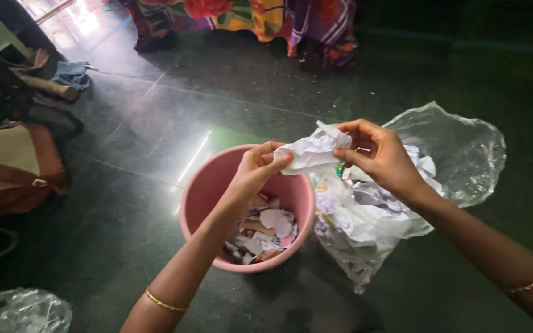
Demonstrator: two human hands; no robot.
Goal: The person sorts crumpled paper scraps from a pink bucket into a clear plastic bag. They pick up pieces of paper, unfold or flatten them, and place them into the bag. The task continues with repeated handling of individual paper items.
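Note:
Both hands hold one crumpled white paper (311, 153) above the right rim of a pink bucket (205, 191). My left hand (255, 169) pinches its left end; my right hand (382, 155) grips its right end with fingers and thumb. Torn paper scraps (265, 231) lie at the bottom of the bucket. Right of the bucket, a clear plastic bag (458, 151) lies on the dark floor, stuffed with crumpled white paper (359, 216). Each wrist wears a thin gold bangle.
A brown and cream bag (13, 166) sits at the left edge. Another clear plastic bag (20, 311) lies at the bottom left. Colourful cloth (248, 15) hangs at the top. A blue rag (72, 73) lies at the upper left on the dark tiled floor (174, 105).

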